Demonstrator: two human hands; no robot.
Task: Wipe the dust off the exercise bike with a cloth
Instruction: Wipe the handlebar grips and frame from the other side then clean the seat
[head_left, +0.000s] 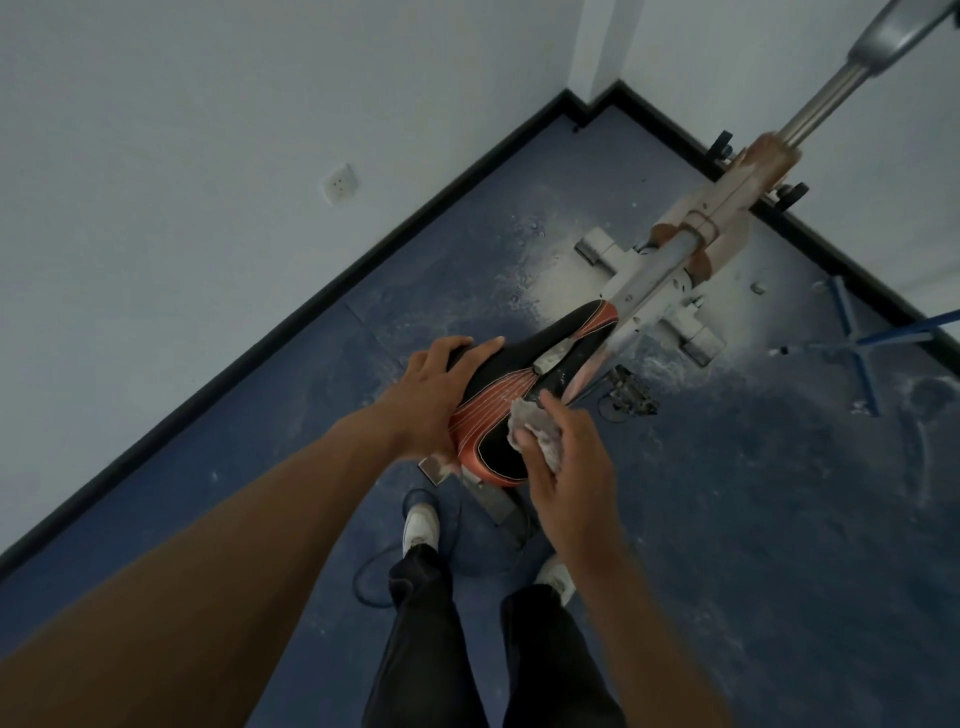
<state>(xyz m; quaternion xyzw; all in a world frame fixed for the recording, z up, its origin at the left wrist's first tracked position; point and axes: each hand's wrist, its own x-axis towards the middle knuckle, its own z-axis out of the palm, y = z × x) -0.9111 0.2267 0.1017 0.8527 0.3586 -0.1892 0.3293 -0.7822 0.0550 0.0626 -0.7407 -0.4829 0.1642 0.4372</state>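
Head view: left hand grips the left edge of the saddle — fingers curled over the top, thumb side underneath, not visible. Right hand holds a crumpled pale cloth, fingers clenched around it, and presses it against the saddle's right rear edge. The cloth bulges out just ahead of the right fingers, touching the black part of the seat.

The saddle is black with orange striped panels and sits between the two hands, nose pointing away from the grip toward the frame of the exercise bike. A pale smear of dust lies on the saddle's centre groove, just beyond the cloth. The frame runs on from the saddle nose up to the right, dusty and pale, ending in a grey metal post — well away from both hands.

Below the hands: dark trousers and white shoes on a blue floor. White dust patches on the floor around the bike's base. A blue metal stand sits to the right of the frame, apart from it. White wall with a socket far left of the grip.
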